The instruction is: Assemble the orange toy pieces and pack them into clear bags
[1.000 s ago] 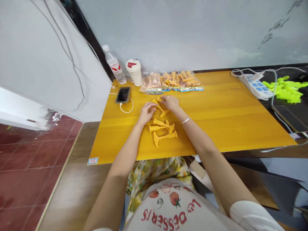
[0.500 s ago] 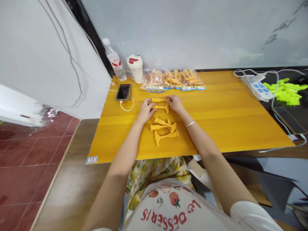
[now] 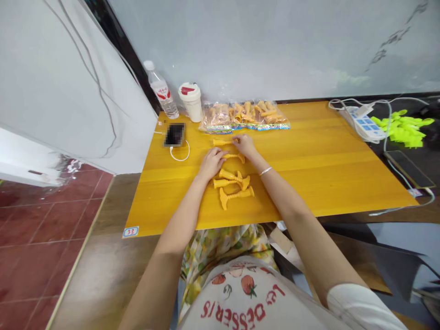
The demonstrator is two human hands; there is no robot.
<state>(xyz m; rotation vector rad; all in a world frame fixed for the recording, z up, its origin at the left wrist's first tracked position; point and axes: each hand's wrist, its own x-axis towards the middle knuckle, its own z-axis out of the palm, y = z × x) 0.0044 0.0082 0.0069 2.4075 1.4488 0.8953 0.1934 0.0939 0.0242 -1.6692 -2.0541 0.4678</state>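
Several yellow plastic toy hammers lie on the wood-topped table in front of me. My left hand has its fingers closed over the handle end of one toy hammer, whose head points right. Further back, my right hand pinches the right end of another toy hammer; its head is hidden under my fingers. Nearer to me, two toy hammers overlap with heads to the right. Below them, one more toy hammer has its head to the left.
Clear bags of yellow pieces stand along the back wall. To their left are a white cup, a water bottle and a phone-like device with a cable. At right are a power strip, bright green pieces and a phone.
My left hand has moved right and toward me with its toy hammer. My right hand stays on the rear toy hammer, and the gap between the two hammers has grown.
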